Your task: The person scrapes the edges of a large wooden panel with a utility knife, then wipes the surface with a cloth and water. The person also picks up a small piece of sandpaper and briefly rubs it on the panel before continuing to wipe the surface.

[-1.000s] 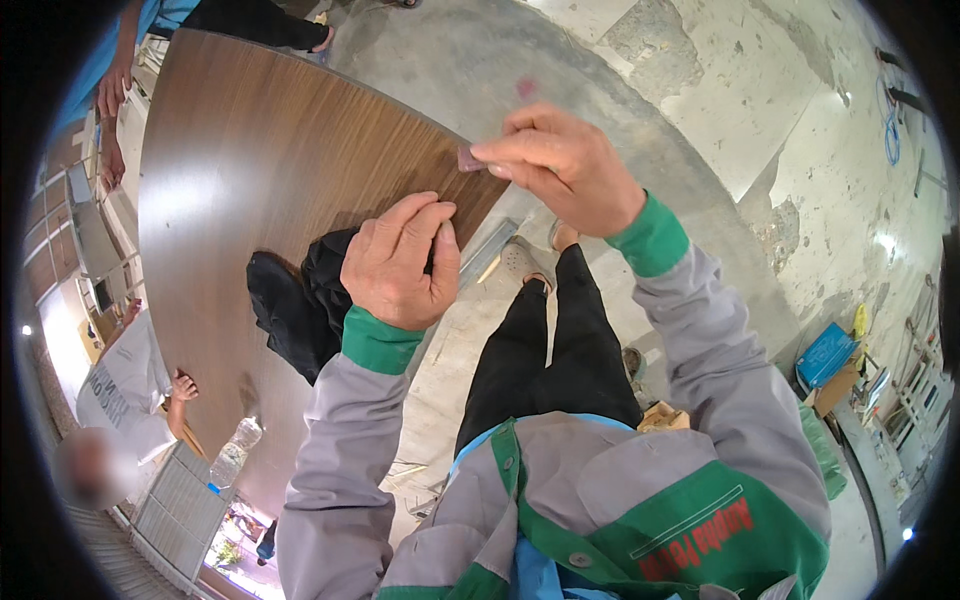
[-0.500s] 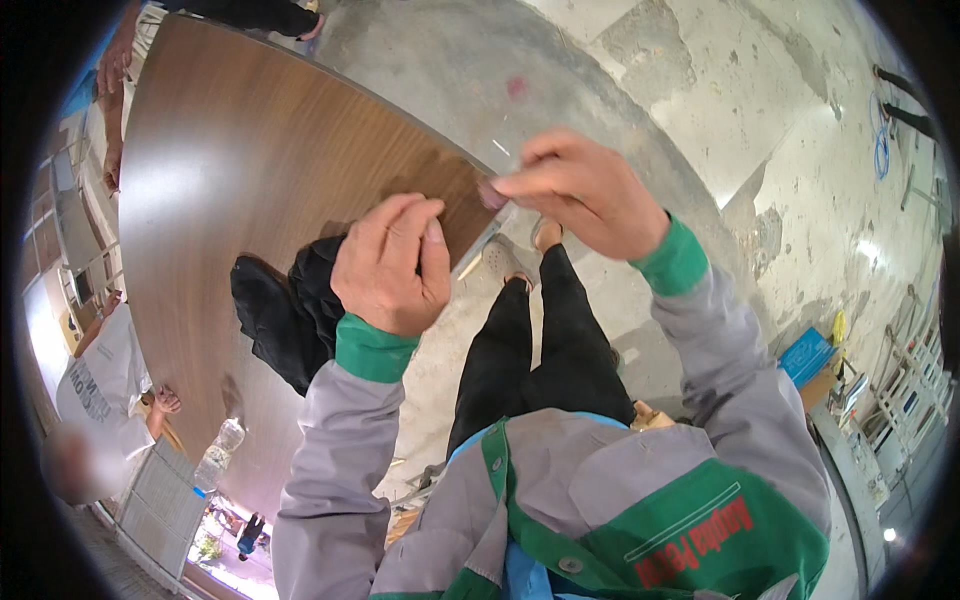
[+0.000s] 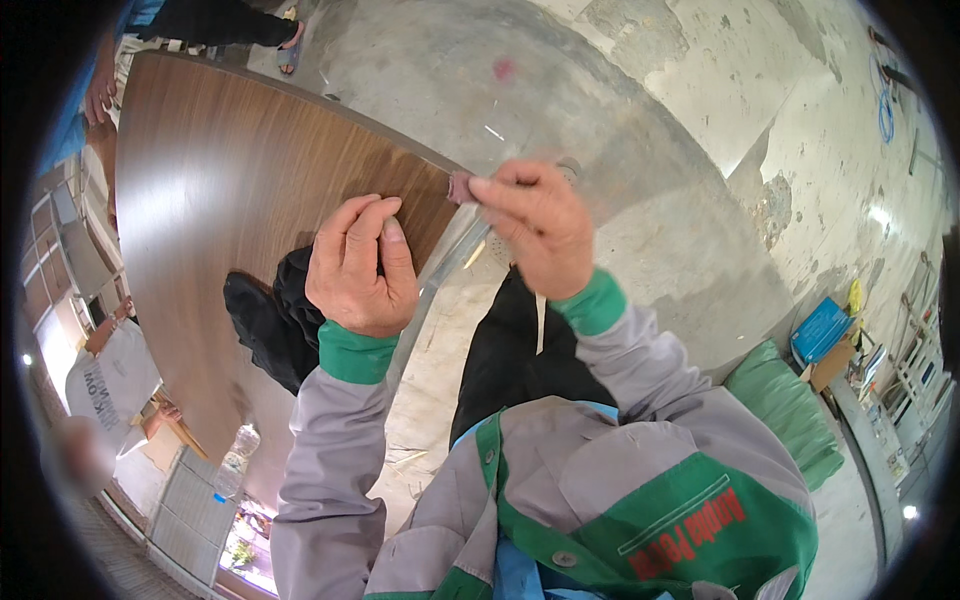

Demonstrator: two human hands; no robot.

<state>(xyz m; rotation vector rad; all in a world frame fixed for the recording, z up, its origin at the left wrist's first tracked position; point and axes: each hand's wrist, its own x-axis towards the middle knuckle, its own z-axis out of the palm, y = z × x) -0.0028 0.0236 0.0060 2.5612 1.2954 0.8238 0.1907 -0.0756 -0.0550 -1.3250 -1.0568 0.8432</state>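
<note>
Workshop: rough concrete floor [image 3: 650, 110], large wood-veneer panel [image 3: 240, 200], scattered materials.

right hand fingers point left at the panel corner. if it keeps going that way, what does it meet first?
Probably the small pinkish piece already at the right hand's fingertips, then the corner of the brown wood-grain panel just beyond. Depth is unclear, so contact with the panel is uncertain.

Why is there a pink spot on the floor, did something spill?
It may be a stain: a small pink spot on the grey concrete floor, beyond the wooden board. The floor also looks patchy and worn. The board itself looks fine.
</note>
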